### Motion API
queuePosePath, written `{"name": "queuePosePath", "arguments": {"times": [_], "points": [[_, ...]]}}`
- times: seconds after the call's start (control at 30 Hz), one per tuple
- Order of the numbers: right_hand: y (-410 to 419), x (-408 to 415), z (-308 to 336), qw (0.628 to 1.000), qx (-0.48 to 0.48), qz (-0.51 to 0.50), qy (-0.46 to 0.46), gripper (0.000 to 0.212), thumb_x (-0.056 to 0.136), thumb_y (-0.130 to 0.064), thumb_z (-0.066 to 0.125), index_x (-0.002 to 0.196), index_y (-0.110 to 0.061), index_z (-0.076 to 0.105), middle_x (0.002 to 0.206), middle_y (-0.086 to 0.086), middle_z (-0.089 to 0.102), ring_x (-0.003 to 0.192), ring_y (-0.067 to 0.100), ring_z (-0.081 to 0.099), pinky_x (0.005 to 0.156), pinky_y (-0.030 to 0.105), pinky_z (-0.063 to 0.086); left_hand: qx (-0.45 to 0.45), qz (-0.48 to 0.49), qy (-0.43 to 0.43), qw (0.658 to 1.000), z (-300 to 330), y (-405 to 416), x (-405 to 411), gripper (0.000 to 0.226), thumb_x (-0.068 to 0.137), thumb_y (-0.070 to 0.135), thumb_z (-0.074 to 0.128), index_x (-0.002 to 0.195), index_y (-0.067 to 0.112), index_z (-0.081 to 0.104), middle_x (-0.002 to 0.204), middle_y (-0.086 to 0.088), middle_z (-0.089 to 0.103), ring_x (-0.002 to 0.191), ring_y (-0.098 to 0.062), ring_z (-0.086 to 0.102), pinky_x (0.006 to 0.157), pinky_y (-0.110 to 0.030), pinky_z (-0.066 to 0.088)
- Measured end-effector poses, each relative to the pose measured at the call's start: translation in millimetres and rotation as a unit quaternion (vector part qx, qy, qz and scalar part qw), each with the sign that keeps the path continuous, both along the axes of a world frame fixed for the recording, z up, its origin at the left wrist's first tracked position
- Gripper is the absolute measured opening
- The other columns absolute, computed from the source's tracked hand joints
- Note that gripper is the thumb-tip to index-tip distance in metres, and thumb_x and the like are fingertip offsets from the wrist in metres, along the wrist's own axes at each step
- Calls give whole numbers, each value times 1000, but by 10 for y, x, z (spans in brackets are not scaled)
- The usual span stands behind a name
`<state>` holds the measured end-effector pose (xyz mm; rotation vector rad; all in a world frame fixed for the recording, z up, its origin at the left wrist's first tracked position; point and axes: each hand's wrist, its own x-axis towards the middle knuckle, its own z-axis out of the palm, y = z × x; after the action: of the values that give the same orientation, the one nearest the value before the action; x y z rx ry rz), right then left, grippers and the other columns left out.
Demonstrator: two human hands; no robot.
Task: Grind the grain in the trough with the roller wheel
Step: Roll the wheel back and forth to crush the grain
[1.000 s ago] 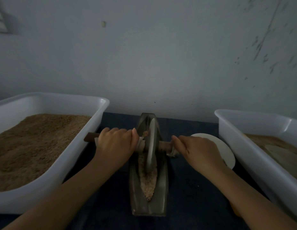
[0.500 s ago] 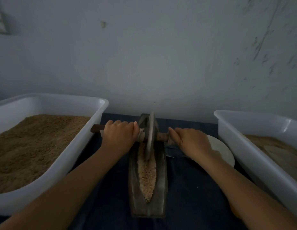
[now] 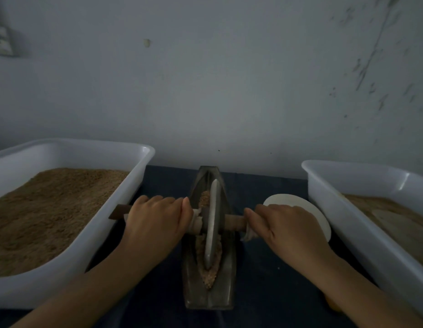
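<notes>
Between two tubs, both hands (image 3: 156, 221) (image 3: 286, 228) grip the wheel (image 3: 214, 223) axle mid-trough (image 3: 209, 292), grinding grain (image 3: 209, 278); next, roll it far again

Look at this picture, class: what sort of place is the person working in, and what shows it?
Probably a small hand-milling workroom. A metal trough with a roller wheel stands on a dark-covered table against a bare scuffed wall, flanked by two white plastic tubs of brown meal.
</notes>
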<state>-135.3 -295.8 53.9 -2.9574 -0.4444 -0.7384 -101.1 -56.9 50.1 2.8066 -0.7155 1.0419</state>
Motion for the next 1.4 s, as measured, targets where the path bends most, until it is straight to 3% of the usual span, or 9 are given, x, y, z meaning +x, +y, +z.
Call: {"name": "queuePosePath", "arguments": {"times": [0.2,0.33,0.5,0.7,0.93,1.1,1.23,1.33,1.4], "points": [[-54,425,-118,998,-2,-62,19,56,90,-61,7,76,-26,47,58,-6,43,54,12,43,47,26,30,2,5,3,1000,-38,-100,341,52,89,34,11,69,16,56,61,0,57,55,-20,54,64,-30,47],[-84,777,-150,999,-11,-47,5,38,99,-45,27,86,-21,53,75,2,61,71,25,60,65,38,47,75,62,10,995,-37,-154,655,24,97,28,31,102,18,52,90,2,60,80,-17,56,75,-27,39],[-58,972,-71,998,-28,-44,-20,35,100,-41,32,74,-23,48,70,2,61,68,25,59,62,36,44,96,75,23,992,-71,-167,809,29,98,23,30,121,15,46,99,0,60,86,-19,57,74,-25,35],[-68,678,-67,999,-38,-24,5,33,100,-43,29,77,-22,43,70,0,57,65,23,58,62,35,43,73,55,30,995,-80,-111,578,29,99,32,23,105,22,49,95,6,58,85,-14,55,80,-24,38],[-1,99,-38,1000,17,-4,14,49,86,-60,5,64,-28,36,58,-4,45,55,10,47,54,27,31,-25,2,-3,1000,-45,-38,115,47,89,32,16,62,19,53,53,4,50,47,-17,48,56,-30,44],[-4,5,-16,1000,12,-1,-1,58,83,-62,1,67,-26,43,60,-3,47,57,10,47,58,28,35,-17,-8,-30,999,-35,-18,16,36,89,24,35,56,21,48,45,6,45,37,-15,45,43,-32,46],[-10,186,-64,1000,8,-11,9,57,85,-60,2,71,-24,44,59,-4,45,56,12,49,56,30,39,-9,-6,-9,1000,-63,-43,154,47,91,29,20,58,17,52,49,2,50,42,-19,47,50,-29,41],[-51,426,-126,998,3,-56,8,54,89,-61,6,74,-26,45,57,-6,41,52,10,42,47,25,31,15,3,-8,1000,-47,-103,311,53,91,30,9,70,14,56,60,0,54,53,-20,52,60,-28,38],[-80,602,-166,998,4,-59,10,50,93,-56,14,80,-25,50,61,-5,49,56,15,49,50,30,37,54,25,-13,998,-37,-138,468,63,85,33,-6,85,16,55,74,1,57,66,-18,54,69,-27,39]]}}
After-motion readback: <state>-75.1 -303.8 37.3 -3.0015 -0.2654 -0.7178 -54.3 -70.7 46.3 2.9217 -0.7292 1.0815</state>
